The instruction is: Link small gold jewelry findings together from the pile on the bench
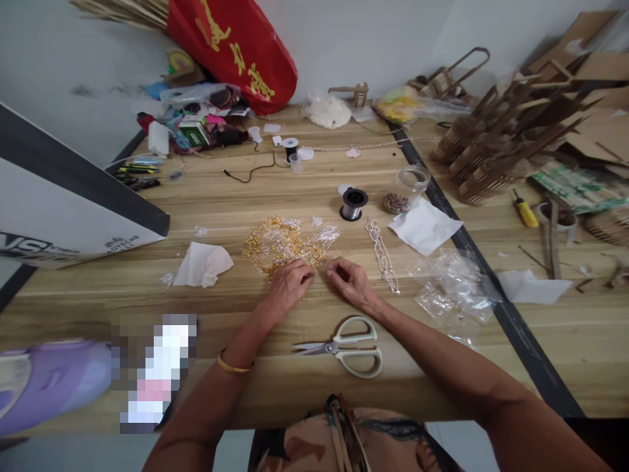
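My left hand [289, 283] rests on the wooden table [236, 196] at the near edge of a pile of small gold pieces [278, 246], fingers curled in a pinch on something too small to name. My right hand [348, 278] lies just right of it, fingers also curled together close to the pile. A strand of silver beads [382, 254] lies right of my right hand. White-handled scissors [346, 347] lie shut near the table's front edge, below both hands.
A spool of clear thread [353, 204], a glass jar [413, 180], a lid of beads [396, 202], white paper [425, 226], a tissue [204, 264] and clear bags [452, 282] surround the work spot. A box [63, 196] stands left; wooden baskets [491, 151] pile right.
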Demonstrator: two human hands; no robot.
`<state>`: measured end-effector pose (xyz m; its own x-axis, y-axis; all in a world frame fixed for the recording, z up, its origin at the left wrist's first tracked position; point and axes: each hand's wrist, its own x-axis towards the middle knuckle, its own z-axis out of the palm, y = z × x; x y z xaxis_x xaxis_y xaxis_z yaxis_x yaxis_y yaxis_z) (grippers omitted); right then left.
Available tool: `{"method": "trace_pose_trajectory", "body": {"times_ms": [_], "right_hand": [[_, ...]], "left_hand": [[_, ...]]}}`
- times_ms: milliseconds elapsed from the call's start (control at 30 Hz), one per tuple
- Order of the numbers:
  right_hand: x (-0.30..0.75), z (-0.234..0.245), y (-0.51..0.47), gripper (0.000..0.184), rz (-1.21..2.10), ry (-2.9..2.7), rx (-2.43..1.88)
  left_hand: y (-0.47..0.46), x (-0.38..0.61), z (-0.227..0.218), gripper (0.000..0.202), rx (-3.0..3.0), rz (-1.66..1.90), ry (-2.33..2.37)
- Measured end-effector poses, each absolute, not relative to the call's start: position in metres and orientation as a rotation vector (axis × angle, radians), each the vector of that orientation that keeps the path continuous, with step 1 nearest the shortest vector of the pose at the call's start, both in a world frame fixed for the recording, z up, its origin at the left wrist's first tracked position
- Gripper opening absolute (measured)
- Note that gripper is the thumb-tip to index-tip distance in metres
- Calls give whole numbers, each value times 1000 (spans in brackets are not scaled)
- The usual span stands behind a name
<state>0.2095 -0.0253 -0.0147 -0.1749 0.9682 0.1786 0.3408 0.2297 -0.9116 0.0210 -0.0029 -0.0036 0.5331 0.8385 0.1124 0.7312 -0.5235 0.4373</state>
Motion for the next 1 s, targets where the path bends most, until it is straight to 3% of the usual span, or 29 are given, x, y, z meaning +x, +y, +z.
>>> {"method": "trace_pose_trajectory", "body": {"times_ms": [1000], "right_hand": [[210, -14, -25, 13, 975, -1653, -1224]], "left_hand": [[-9, 29, 4, 15, 2541, 397, 1280]]}}
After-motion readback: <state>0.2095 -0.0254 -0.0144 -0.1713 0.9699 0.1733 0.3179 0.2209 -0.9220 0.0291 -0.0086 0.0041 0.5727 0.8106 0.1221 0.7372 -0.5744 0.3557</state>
